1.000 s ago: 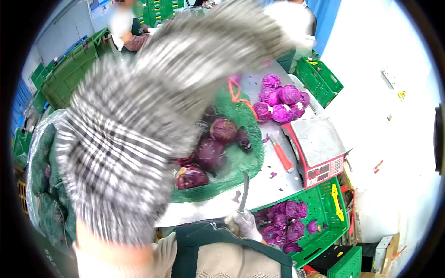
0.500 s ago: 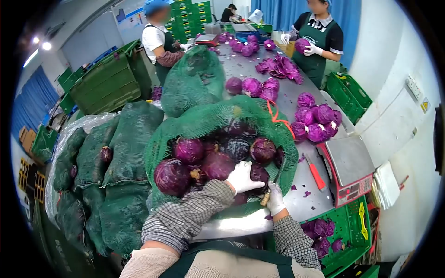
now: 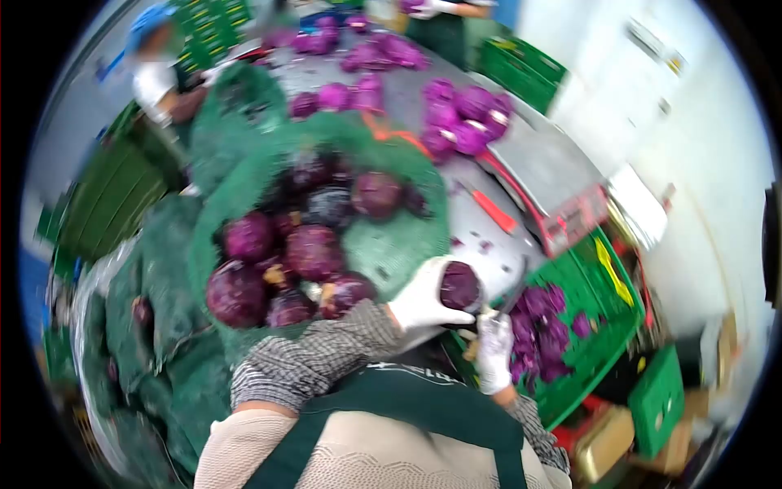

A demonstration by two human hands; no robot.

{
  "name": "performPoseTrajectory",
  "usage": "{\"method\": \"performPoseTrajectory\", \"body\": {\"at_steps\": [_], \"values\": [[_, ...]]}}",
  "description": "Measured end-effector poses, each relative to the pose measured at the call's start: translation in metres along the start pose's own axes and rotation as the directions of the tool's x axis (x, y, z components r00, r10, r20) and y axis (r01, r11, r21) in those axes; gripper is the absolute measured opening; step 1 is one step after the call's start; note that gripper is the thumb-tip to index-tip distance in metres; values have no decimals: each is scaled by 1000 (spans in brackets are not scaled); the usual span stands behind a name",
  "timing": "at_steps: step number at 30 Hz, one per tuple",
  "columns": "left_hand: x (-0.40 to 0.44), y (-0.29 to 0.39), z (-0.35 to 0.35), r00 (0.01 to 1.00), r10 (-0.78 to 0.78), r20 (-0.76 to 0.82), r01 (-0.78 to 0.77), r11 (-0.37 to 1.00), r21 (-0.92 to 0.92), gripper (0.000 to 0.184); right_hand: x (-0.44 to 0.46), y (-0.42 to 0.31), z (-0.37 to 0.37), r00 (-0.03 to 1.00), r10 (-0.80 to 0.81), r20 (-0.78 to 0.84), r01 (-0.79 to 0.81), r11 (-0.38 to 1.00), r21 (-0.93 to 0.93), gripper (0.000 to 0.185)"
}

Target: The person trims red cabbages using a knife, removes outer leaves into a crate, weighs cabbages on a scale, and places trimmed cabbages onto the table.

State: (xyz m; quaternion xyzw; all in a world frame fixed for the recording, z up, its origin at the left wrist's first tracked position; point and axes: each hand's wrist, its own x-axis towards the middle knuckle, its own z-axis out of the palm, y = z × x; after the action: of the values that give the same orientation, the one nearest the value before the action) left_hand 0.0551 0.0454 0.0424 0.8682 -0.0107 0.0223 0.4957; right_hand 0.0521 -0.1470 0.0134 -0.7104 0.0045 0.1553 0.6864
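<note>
My left hand [image 3: 430, 295], in a white glove, is closed around a dark purple red cabbage [image 3: 459, 287] near the table's front edge. Just below it, my white-gloved right hand [image 3: 494, 352] grips a knife [image 3: 515, 292]; its dark blade points up and away, blurred, and the handle is mostly hidden by my fingers. To the left, an open green mesh sack [image 3: 399, 259] lies on the table with several red cabbages [image 3: 316, 253] in it. Purple leaves [image 3: 539, 334] lie in a green crate [image 3: 599, 359] beside my right hand.
A red scale [image 3: 562, 175] and an orange-handled knife [image 3: 494, 212] are on the table at right. Peeled cabbages [image 3: 472, 122] are piled behind them. Full mesh sacks [image 3: 163, 269] lie at left. Two co-workers stand at the table's far sides.
My left hand has lifted a cabbage out of the sack and brought it right, close to the crate. My right hand has moved along with the knife. The view has turned right and down.
</note>
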Motion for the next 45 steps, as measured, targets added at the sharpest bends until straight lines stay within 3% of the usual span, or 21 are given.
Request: {"method": "performPoseTrajectory", "body": {"at_steps": [1,2,3,4,5,7,8,11,16,28,29,31,32,33,35,37,39,40,43,44,45], "values": [[1,-3,6,995,-45,87,44,999,20,110,-9,4,-4,1000,9,-6,-10,996,-87,27],[-2,-7,14,996,-36,84,17,975,223,113,-6,34,-13,865,-501,32,442,729,-523,25],[-4,-12,19,997,-14,72,-18,906,424,115,-9,35,-10,941,-334,48,334,900,-281,25],[-2,-17,18,994,1,110,-48,905,423,120,-13,36,-7,987,-149,63,149,989,9,25],[0,-18,16,992,-13,125,-45,892,449,122,-17,37,-4,997,35,75,-52,966,252,24],[6,-15,16,985,-42,167,-43,880,474,121,-17,23,-16,1000,-19,17,18,997,69,14],[10,-14,15,981,-65,180,-27,883,469,121,-12,37,-23,961,-278,-17,261,921,-289,13],[21,-12,11,971,-111,212,4,894,448,119,-17,57,-26,981,-188,47,191,906,-378,16],[24,-11,9,964,-125,235,11,902,432,115,-17,83,-15,963,-266,48,263,885,-383,18],[17,-19,18,979,4,206,-92,903,419,109,74,71,-10,981,-89,171,192,508,-840,20],[11,-22,19,982,68,177,-139,895,424,109,83,83,-15,904,-334,265,396,428,-812,19],[0,-25,13,996,20,87,-49,933,357,113,83,101,-21,564,-716,412,696,143,-704,19],[-5,-36,14,993,97,69,-114,942,314,114,62,81,-16,903,-270,335,398,819,-413,17],[-10,-47,19,984,171,40,-175,947,268,114,41,59,-11,953,262,151,-264,964,-2,19],[-14,-47,29,965,261,-3,-252,937,241,122,25,53,-9,977,180,111,-201,953,225,27],[-19,-45,28,970,234,71,-244,948,204,120,27,51,-15,995,-97,10,96,966,-239,34],[-14,-39,25,984,137,115,-161,961,227,125,22,40,-10,972,-233,-23,223,950,-219,33],[-11,-35,27,987,122,109,-147,953,264,126,21,48,-2,891,-452,-38,439,882,-173,36],[3,-28,29,982,70,173,-139,893,427,130,0,39,-6,918,-391,71,397,904,-156,37],[11,-17,24,979,7,203,-108,863,493,130,-12,-5,-17,959,232,163,-213,969,-124,36],[15,-7,20,972,-59,229,-80,828,555,129,-7,10,-21,993,83,89,-66,981,-183,37]]}}
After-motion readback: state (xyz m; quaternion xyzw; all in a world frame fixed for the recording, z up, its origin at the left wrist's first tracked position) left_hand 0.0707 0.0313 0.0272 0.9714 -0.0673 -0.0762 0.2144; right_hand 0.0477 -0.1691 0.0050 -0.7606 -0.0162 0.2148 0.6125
